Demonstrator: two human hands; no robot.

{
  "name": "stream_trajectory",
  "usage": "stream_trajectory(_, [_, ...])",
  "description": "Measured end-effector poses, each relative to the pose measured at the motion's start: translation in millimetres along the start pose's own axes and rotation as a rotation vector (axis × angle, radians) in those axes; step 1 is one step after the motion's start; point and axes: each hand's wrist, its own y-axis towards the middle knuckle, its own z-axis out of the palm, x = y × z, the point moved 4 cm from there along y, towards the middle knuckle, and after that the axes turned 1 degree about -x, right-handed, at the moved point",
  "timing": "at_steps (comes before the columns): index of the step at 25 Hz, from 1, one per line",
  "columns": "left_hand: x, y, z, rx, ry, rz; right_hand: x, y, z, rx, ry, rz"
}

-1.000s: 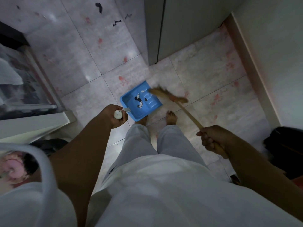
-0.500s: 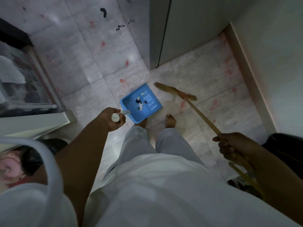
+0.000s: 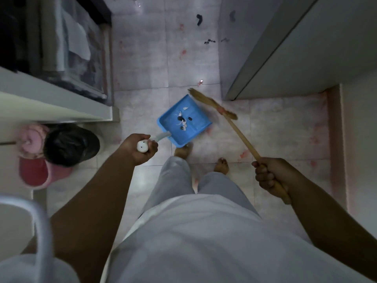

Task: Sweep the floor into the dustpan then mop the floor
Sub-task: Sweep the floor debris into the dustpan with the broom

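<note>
At mid left, the pink mop is waiting for later. The left hand is clenching the handle of the blue dustpan at centre frame, likely keeping its mouth against the broom. The right hand is gripping the broom's stick.

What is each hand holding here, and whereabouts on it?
The left hand grips the blue dustpan by the white end of its handle; the right hand grips the broom near its stick's upper end.

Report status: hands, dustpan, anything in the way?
Left hand grips dustpan, right hand grips broom. Scraps in dustpan. Dark debris on floor ahead, unswept.
</note>
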Motion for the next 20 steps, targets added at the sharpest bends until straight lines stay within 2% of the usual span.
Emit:
stream_trajectory(5, [-20.5,-17.2,-52.3,0.05,-0.117,0.03,30.2,-6.7,58.4,0.02,-0.084,-0.048])
stream_trajectory(10, [-73.0,-19.8,-100.8,0.064,-0.185,0.032,46.5,-7.0,133.1,0.014,-0.09,-0.078])
stream_trajectory(15, [-131.5,-28.9,-137.7,0.085,-0.165,0.028,63.5,-9.5,218.3,0.036,-0.058,-0.075])
stream_trajectory(20, [-190.9,-28.0,-141.7,0.085,-0.143,0.03,88.0,-7.1,270.7,0.052,-0.045,-0.092])
